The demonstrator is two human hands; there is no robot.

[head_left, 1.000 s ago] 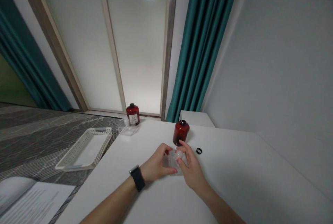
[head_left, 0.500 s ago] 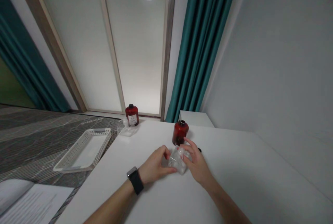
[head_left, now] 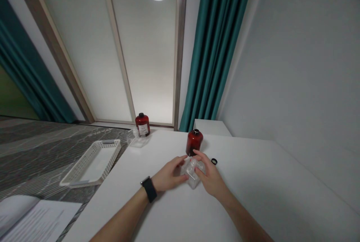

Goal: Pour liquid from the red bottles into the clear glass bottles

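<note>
Two bare hands work close together over a white table (head_left: 180, 219), both around a small clear pack (head_left: 193, 181). The pack sits between them, one corner pointing back toward the person. The left hand (head_left: 169, 175) is curved at its left side, thumb and fingers parted about the edge; whether it grips firmly, I cannot tell. A dark watch (head_left: 149, 189) circles that wrist. The right hand (head_left: 211, 179) bends its thumb and fingertips around a rounded clear knob (head_left: 194, 162) on top of the pack; whether they pinch it or only rest there is too small to tell.

Just beyond the hands stands a red bottle (head_left: 194, 142), upright. Near the right hand, on its far right side, lies a black ring (head_left: 214, 161). Farther off, beyond the left hand, stands a labelled bottle (head_left: 142, 124), also red, with a black top; clear plastic (head_left: 137, 140) lies in front of it. Well to the left of the hands are a white basket (head_left: 113, 159) and, nearer the person, an open booklet (head_left: 45, 219). Past everything hangs a green curtain (head_left: 216, 47) beside frosted panes (head_left: 146, 65).
</note>
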